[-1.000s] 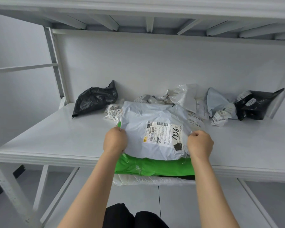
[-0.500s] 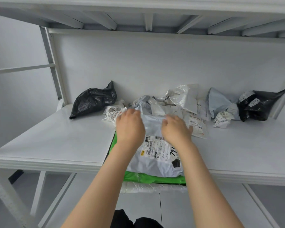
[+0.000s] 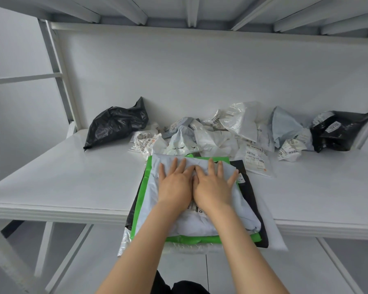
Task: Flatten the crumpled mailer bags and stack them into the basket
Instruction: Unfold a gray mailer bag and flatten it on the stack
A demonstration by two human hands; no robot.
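Here, left hand (image 3: 174, 186), right hand (image 3: 213, 187) atop mailer (image 3: 152, 188)

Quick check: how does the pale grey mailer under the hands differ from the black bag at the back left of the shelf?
The pale grey mailer lies spread flat on the stack at the front edge; the black bag sits bunched and crumpled by the back wall. The left hand and right hand press the grey mailer with flat fingers; nothing touches the black bag. Both are plastic bags on the white shelf.
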